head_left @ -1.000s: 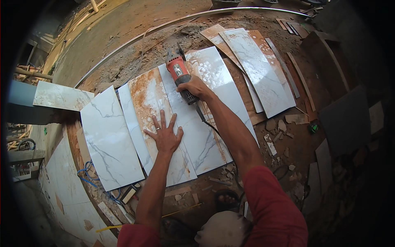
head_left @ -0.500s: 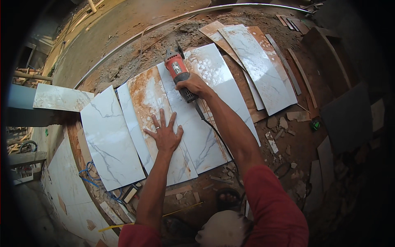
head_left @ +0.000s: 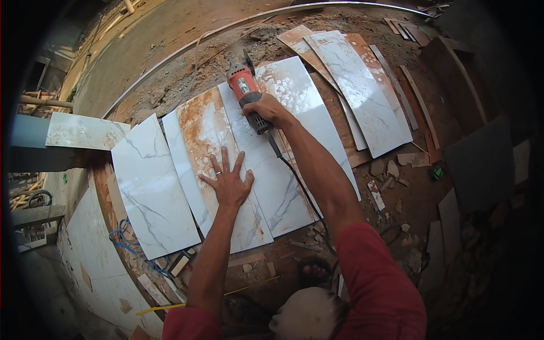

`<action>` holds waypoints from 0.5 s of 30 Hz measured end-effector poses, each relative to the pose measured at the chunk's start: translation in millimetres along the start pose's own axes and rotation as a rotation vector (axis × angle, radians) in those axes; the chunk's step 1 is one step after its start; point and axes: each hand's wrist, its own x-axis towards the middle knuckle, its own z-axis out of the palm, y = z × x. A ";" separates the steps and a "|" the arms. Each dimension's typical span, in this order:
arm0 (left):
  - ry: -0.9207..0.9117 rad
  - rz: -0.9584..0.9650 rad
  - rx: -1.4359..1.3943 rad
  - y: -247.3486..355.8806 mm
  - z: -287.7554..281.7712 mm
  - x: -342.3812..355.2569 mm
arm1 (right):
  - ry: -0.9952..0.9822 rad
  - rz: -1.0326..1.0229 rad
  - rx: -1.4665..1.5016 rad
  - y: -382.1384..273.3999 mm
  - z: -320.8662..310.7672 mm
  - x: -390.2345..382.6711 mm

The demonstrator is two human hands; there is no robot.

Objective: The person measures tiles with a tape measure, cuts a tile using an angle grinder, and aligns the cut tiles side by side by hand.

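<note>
My right hand (head_left: 266, 112) grips a red and black angle grinder (head_left: 246, 90), its disc end at the far edge of a white, grey-veined tile (head_left: 289, 198). The black power cord runs down across that tile, near a straight brown line. To the left, my left hand (head_left: 231, 184) lies flat with fingers spread on a tile stained with orange dirt (head_left: 201, 124), a ring on one finger. Another marble-look tile (head_left: 153, 187) lies at the left of this row, overlapping a narrower piece.
More overlapping tiles (head_left: 362, 93) lie at the right, beside dark boards (head_left: 476, 158), strips and broken bits. A long metal bar (head_left: 226, 28) crosses beyond the rubble. Blue hose (head_left: 122, 235), a yellow strip (head_left: 150, 311) and a green tool (head_left: 435, 173) lie around. A pale rounded shape (head_left: 309, 314) sits at the lower edge.
The view has shifted slightly, so the tiles appear a little higher in the picture. Both hands and the grinder keep nearly the same places on the tiles.
</note>
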 end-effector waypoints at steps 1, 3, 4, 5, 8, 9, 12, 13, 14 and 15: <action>0.009 0.003 0.002 -1.6 0.7 -0.1 | -0.013 0.011 0.003 -2.5 0.4 0.3; 0.000 0.003 0.004 1.3 -1.0 0.0 | -0.020 0.023 0.002 -2.9 -1.9 0.7; -0.009 0.002 0.008 2.9 -1.8 0.1 | -0.017 0.026 0.002 -3.0 -2.7 0.6; -0.008 0.001 0.008 3.1 -2.4 0.0 | -0.018 0.028 0.004 -3.5 -2.1 0.4; -0.010 0.000 0.006 3.9 -3.4 0.3 | -0.006 0.032 0.036 -2.3 -1.4 -4.3; -0.006 0.001 0.007 3.7 -3.2 0.4 | -0.007 0.031 0.035 -1.3 -1.3 -6.7; 0.001 -0.001 0.006 2.1 -2.7 -0.3 | 0.004 0.021 0.002 3.6 1.4 -17.8; 0.003 -0.003 0.005 1.0 -2.6 -0.7 | 0.009 -0.020 0.029 6.4 3.7 -23.1; 0.003 -0.003 0.005 1.1 -2.4 -0.9 | 0.016 -0.059 0.055 7.2 3.8 -27.3; 0.008 0.000 0.008 0.8 -2.4 -0.8 | 0.016 -0.059 0.055 5.9 3.1 -28.7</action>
